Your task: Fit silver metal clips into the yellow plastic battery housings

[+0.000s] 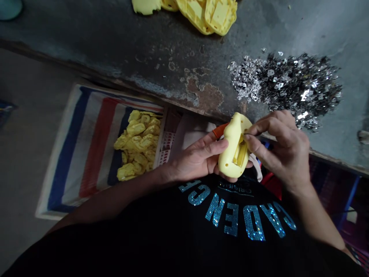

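Note:
My left hand (pixel 201 156) is wrapped round a pale yellow plastic housing (pixel 232 148), its open slot-shaped compartment turned toward my right hand. An orange band (pixel 220 130) covers part of a left finger. At the upper end of that compartment, my right hand (pixel 279 144) pinches a small thin dark piece between thumb and forefinger; its shape is mostly hidden by the fingertips. Just beyond the right hand, a heap of small shiny metal plates (pixel 300 84) lies on the grey worktop (pixel 144 57).
More yellow plastic shells (pixel 220 15) lie at the far side of the worktop. Below its edge on the left, a striped sack-lined container (pixel 93 146) holds many yellow plastic parts (pixel 140 144). A pale green object (pixel 10 9) shows in the top left corner.

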`<state>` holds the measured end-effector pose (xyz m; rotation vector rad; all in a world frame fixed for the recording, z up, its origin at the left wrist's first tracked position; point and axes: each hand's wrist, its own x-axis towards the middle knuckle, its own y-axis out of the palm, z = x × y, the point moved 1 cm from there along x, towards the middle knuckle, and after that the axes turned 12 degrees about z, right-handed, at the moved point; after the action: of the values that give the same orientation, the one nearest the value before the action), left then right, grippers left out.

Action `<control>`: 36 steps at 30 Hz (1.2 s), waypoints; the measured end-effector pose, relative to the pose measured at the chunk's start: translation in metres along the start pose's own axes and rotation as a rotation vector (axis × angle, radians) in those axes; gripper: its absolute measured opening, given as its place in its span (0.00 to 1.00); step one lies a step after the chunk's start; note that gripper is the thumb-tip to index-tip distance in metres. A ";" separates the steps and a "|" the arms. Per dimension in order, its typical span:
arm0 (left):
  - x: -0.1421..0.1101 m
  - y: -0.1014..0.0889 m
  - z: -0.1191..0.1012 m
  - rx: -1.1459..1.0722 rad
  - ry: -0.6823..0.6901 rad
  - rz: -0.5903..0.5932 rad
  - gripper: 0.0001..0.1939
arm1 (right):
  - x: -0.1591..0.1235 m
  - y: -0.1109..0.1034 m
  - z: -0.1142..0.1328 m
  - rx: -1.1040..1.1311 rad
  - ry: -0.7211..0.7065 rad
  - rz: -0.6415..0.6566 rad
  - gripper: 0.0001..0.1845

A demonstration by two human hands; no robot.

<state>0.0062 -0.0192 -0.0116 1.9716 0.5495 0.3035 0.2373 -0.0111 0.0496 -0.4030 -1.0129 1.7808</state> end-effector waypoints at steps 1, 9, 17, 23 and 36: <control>0.000 0.001 0.000 0.010 0.004 -0.006 0.42 | -0.001 0.001 0.001 -0.045 0.001 -0.007 0.06; 0.000 0.002 0.004 -0.033 0.065 -0.068 0.32 | -0.012 0.006 0.011 -0.312 -0.018 -0.041 0.05; 0.000 0.002 -0.004 -0.059 -0.011 0.038 0.34 | -0.023 -0.002 0.010 -0.261 -0.051 -0.114 0.18; -0.001 0.004 -0.004 -0.034 -0.021 0.058 0.43 | -0.018 0.002 0.009 -0.300 -0.172 -0.102 0.16; -0.008 0.025 -0.007 0.251 0.101 -0.186 0.41 | 0.008 -0.007 -0.012 0.225 -0.066 0.097 0.27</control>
<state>0.0028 -0.0275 0.0141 2.1346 0.8655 0.2263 0.2466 0.0024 0.0494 -0.2577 -0.8388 1.9823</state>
